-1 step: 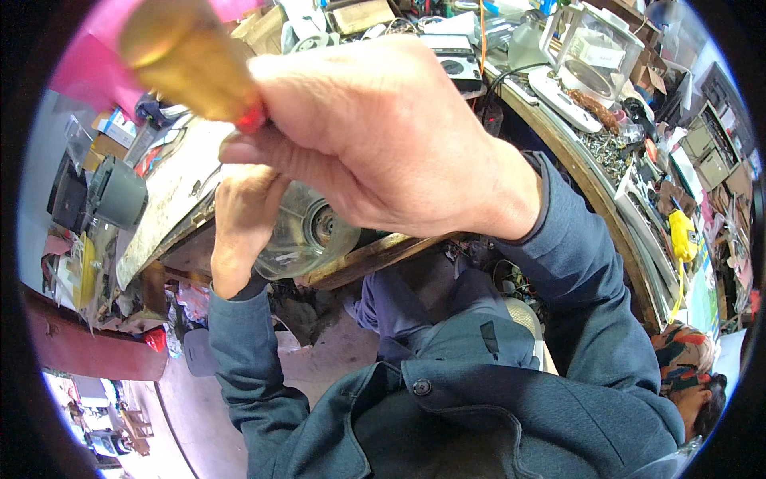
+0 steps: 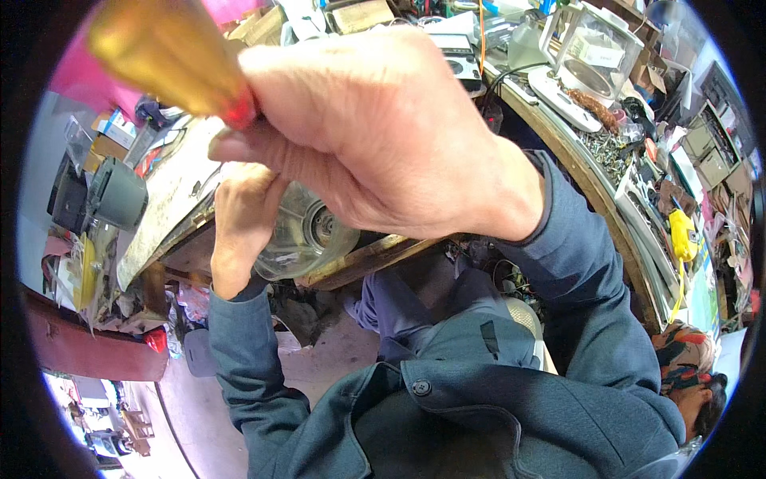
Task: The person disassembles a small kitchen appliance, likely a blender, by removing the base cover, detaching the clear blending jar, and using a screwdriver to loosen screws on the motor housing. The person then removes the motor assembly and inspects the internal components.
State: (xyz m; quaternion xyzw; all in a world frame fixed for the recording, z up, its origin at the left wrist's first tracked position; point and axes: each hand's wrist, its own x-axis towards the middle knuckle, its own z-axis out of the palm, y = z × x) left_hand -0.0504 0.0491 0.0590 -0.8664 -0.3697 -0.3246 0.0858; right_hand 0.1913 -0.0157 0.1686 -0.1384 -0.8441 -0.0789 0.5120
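Note:
My right hand (image 2: 383,132) is raised close to the camera, closed around a tool with an amber see-through handle (image 2: 163,56) and a red collar. It looks like a screwdriver; my fist hides its shaft. Below and behind it, my left hand (image 2: 246,219) is closed on the side of a clear plastic jug (image 2: 291,259), its fingertips partly hidden by my right hand. The jug lies tilted at the bench's front edge, and a round metal fitting (image 2: 321,227) shows inside its base.
The wooden bench edge (image 2: 351,267) crosses in front of my legs. Another clear jug (image 2: 594,52) stands at the far right among loose screws and parts. A yellow tape measure (image 2: 682,235) lies on the right-hand bench. At the left is a grey bucket (image 2: 118,191). Another person's head (image 2: 698,407) shows lower right.
My right hand and the amber-handled tool have shifted slightly left and toward the camera. My left hand and the jug stay in place.

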